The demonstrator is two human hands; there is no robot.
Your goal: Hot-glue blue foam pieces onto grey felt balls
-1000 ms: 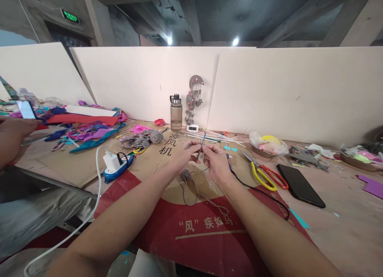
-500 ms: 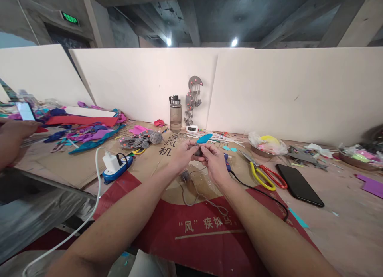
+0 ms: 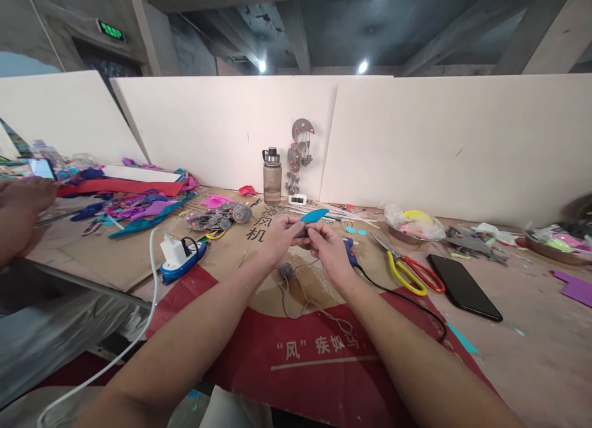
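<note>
Both hands meet above the cardboard, fingers pinched together. My left hand (image 3: 283,235) and my right hand (image 3: 327,242) are closed on a blue leaf-shaped piece (image 3: 315,216), which looks like felt and sticks up above the fingertips. Something dark grey shows between the fingers, mostly hidden. Below the hands lies a small grey yarn bundle (image 3: 285,271) with a loose grey strand (image 3: 309,303) trailing on the cardboard. Right of my right hand is a blue tool (image 3: 350,253) with a black cord, partly covered by the hand.
Yellow-and-red-handled scissors (image 3: 407,271) and a black phone (image 3: 464,287) lie to the right. A water bottle (image 3: 272,180) stands behind, beside a grey hanging ornament (image 3: 303,131). A power strip (image 3: 182,264) and felt scraps (image 3: 143,207) are left, near another person's hand (image 3: 23,203).
My fingers have shifted slightly around the blue piece, and less of the grey thing shows between them. At far left, the other person's hand has moved a little.
</note>
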